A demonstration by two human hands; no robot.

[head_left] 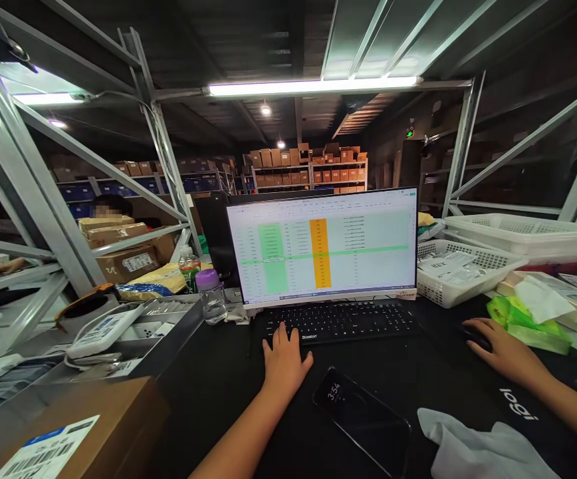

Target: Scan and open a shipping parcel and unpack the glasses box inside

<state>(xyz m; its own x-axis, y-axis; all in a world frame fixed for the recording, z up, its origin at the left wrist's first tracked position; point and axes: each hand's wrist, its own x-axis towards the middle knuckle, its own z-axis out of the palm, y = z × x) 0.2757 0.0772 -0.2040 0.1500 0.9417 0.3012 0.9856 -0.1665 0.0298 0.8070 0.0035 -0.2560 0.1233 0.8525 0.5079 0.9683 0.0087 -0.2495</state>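
L hand (284,366): fingers spread, gripping nothing, tips over L part of 1 kbd (358,320), which lies just in front of 1 monitor (368,266). R hand (510,351): fingers curved round 1 mouse (478,336), R of kbd. 1 phone (368,422) btwn hands, nearer L; 1 grey cloth (482,446) beside phone.

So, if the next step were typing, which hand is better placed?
Probably the left hand: it reaches over the near edge of the keyboard. The right hand holds the mouse, off to the keyboard's right.
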